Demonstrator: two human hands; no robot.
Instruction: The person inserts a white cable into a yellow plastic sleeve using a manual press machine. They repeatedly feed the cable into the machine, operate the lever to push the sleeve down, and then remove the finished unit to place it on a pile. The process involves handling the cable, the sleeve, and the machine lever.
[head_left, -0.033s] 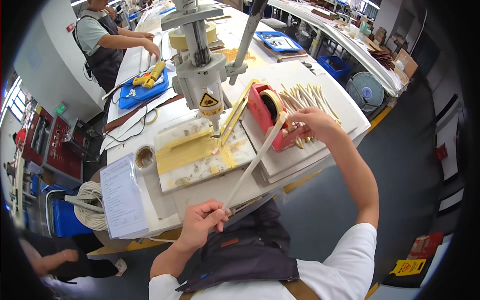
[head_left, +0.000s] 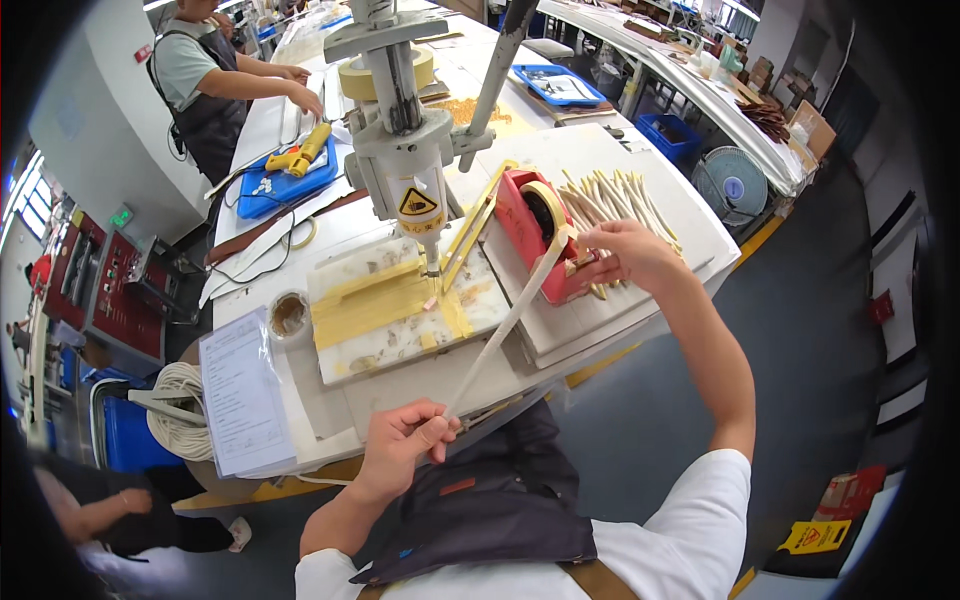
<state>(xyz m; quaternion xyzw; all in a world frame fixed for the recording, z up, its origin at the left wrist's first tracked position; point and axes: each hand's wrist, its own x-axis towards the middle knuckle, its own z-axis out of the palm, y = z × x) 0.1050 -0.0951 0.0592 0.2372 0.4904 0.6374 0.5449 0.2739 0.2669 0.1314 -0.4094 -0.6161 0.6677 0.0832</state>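
Observation:
My left hand [head_left: 412, 440] is closed on an off-white cord [head_left: 497, 338] near the table's front edge. The cord slants taut up to the right, its far end against a red tape dispenser [head_left: 521, 222] with a roll of pale yellow tape [head_left: 546, 212]. Just right of that end is my right hand [head_left: 628, 252], fingers curled together beside the dispenser; what they pinch is hidden. Behind it lie several cut cords [head_left: 625, 195] with yellow-wrapped tips. Left of the cord, a press [head_left: 405, 165] stands over a white board [head_left: 485, 300] with yellow tape on it.
A round tub [head_left: 290, 313] and a printed sheet [head_left: 243, 390] are at the table's left. Beyond them, a blue tray [head_left: 262, 205] carries a yellow glue gun [head_left: 300, 155]. A cord coil [head_left: 180, 410] sits low left. One person stands far left, another is near lower left.

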